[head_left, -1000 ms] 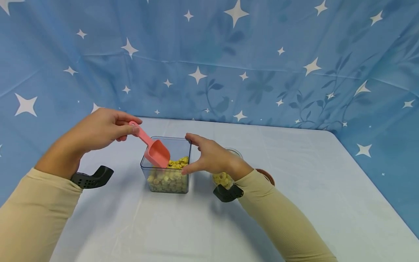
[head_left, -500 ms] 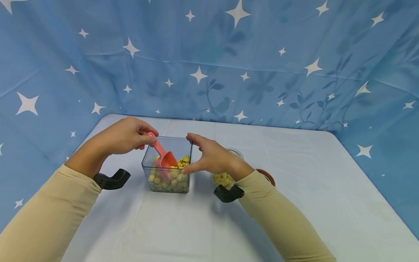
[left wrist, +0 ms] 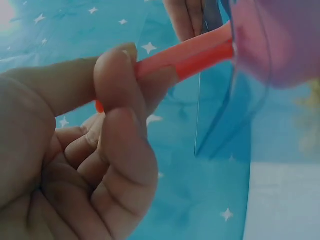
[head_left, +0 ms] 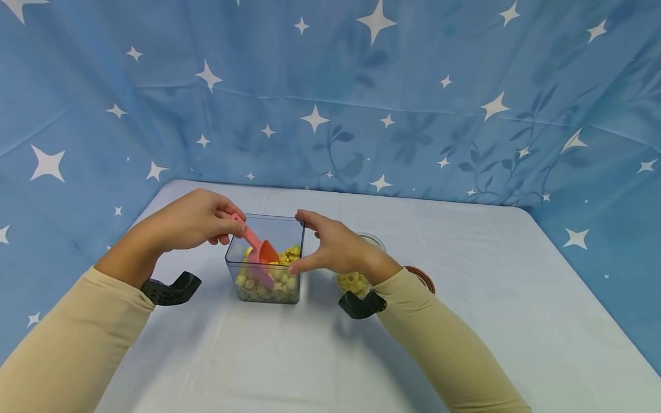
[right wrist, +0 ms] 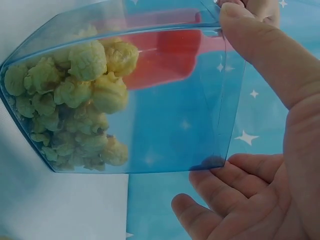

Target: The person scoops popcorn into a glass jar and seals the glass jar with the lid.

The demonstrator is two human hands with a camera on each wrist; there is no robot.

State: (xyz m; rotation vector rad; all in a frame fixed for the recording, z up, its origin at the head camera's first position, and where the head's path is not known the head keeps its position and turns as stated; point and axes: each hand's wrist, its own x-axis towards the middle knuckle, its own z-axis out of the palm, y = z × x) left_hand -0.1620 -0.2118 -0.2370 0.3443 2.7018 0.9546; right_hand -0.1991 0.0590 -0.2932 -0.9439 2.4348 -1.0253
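Note:
A pink scoop (head_left: pixel 267 252) leans into a clear square container (head_left: pixel 271 228) part-filled with yellow popcorn (head_left: pixel 288 256). My left hand (head_left: pixel 198 221) pinches the end of the scoop's handle (left wrist: pixel 200 52) between thumb and fingers, at the container's left rim. The scoop's bowl reaches down into the popcorn; in the right wrist view it shows through the wall, beside the kernels (right wrist: pixel 90 60). My right hand (head_left: pixel 335 246) holds the container's right side, its thumb at the near corner and its fingers at the far corner.
Partly hidden behind my right hand and wrist stands a clear round jar (head_left: pixel 353 283) with popcorn in it. A brown ring-shaped object (head_left: pixel 423 279) lies beyond my right forearm. The white table (head_left: pixel 268 355) meets a blue starry curtain (head_left: pixel 330 74) at the back.
My left hand has moved right and down, bringing the scoop from the container's rim into the popcorn. Over the last half second it shifts only slightly. The right hand keeps its hold.

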